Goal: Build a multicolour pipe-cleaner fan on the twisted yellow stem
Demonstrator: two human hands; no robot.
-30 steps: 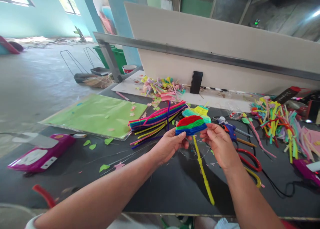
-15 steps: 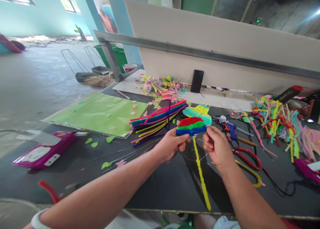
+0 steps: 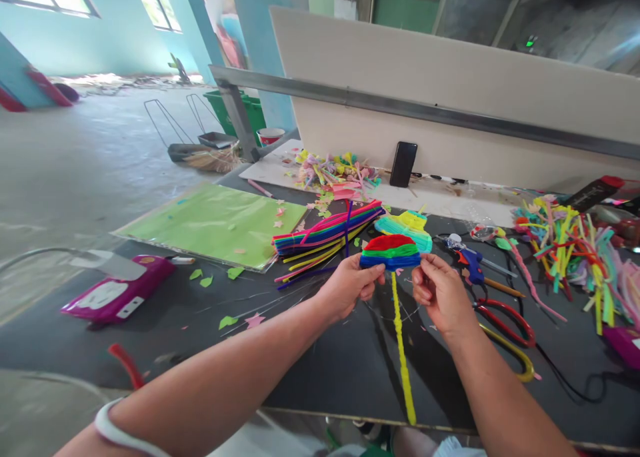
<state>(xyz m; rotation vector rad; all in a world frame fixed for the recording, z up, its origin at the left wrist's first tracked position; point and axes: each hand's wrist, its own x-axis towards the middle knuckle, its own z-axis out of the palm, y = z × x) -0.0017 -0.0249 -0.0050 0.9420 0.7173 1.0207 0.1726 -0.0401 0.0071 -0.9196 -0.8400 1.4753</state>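
Note:
Between my two hands is a striped pipe-cleaner piece (image 3: 391,250), red on top, green in the middle and blue below. My left hand (image 3: 349,284) pinches its left end between thumb and fingers. The right end is pinched by my right hand (image 3: 440,289). A yellow pipe-cleaner stem (image 3: 400,337) runs down from under the piece toward the table's front edge; whether it is joined on is hidden. Just behind lies a yellow and turquoise pipe-cleaner shape (image 3: 407,227). To the left is a bundle of coloured pipe cleaners (image 3: 325,234).
A green sheet in clear plastic (image 3: 215,224) and a purple device (image 3: 123,290) lie at left. On the right are a blue glue gun (image 3: 473,265), red and yellow handled scissors (image 3: 515,330) and a heap of pipe-cleaner pieces (image 3: 575,250). A phone (image 3: 403,164) leans against the board.
The whole view has shifted, so things sit slightly farther right. The striped piece is tilted a little more toward me and held at both ends as before.

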